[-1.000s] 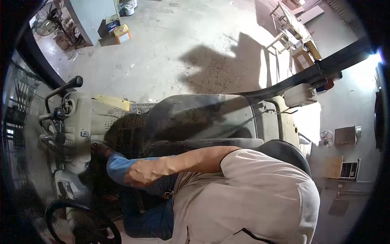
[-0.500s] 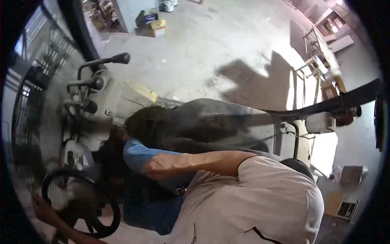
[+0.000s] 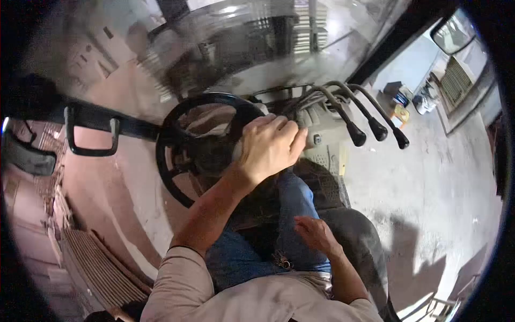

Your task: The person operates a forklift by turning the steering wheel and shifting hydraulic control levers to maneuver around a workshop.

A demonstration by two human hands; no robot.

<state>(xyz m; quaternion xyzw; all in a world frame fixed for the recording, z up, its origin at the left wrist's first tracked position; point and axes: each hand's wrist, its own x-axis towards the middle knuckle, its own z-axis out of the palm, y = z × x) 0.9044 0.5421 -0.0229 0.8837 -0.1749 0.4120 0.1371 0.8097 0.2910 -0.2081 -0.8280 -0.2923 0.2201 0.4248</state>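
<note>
My left hand (image 3: 272, 144) lies over the right side of the black steering wheel (image 3: 167, 134), its fingers curled down over the rim; the palm side is hidden. My left arm reaches across in front of me to it. My right hand (image 3: 317, 235) rests on my right thigh in blue jeans (image 3: 296, 197), its fingers loosely stretched and holding nothing. Just right of the wheel, several curved levers with black knobs (image 3: 377, 129) rise from the console; neither hand touches them.
A metal-framed guard bar (image 3: 115, 134) runs along the left. Beyond the scratched windscreen (image 3: 241, 43) the view is blurred. A mirror (image 3: 454, 33) hangs at upper right. On the concrete floor at right stand a yellow-topped box (image 3: 399, 115) and bags. Corrugated stacks (image 3: 102, 263) lie lower left.
My view has swung from the right side round to the front. The left hand has moved from the wheel's far side to its right side. My right hand stays on the thigh.
</note>
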